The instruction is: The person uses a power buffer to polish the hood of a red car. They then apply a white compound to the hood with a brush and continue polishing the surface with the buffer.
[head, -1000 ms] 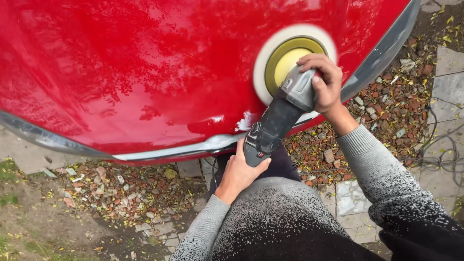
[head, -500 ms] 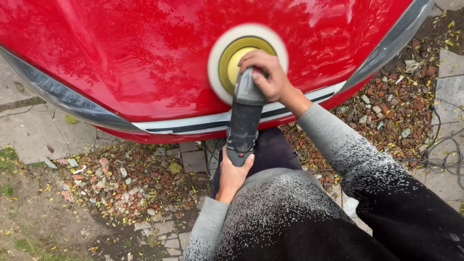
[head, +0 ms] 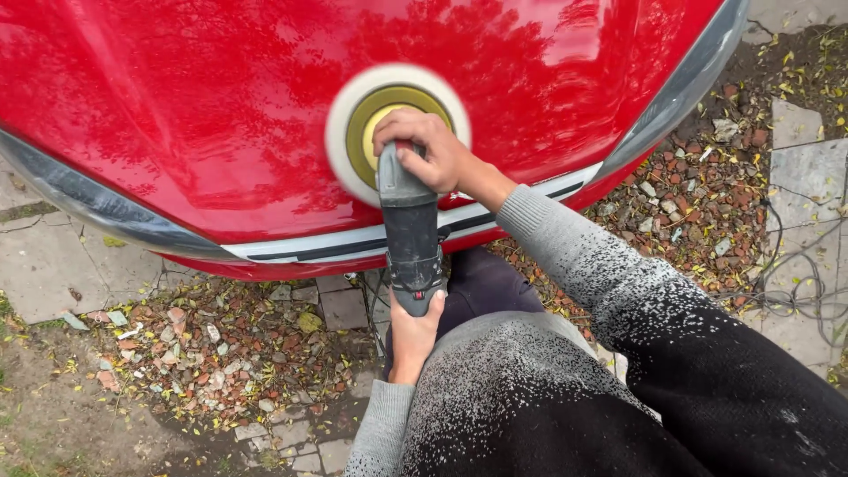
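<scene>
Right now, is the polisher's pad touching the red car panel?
Touching: the head view shows the pad lying flat against the panel, no gap visible.

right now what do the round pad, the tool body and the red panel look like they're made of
The round pad looks like soft white foam or wool, matte, on a yellow backing disc.
The tool body looks like dull dark grey plastic, dusty; the head under the right hand may be metal.
The red panel looks like glossy painted metal: it mirrors trees.
</scene>
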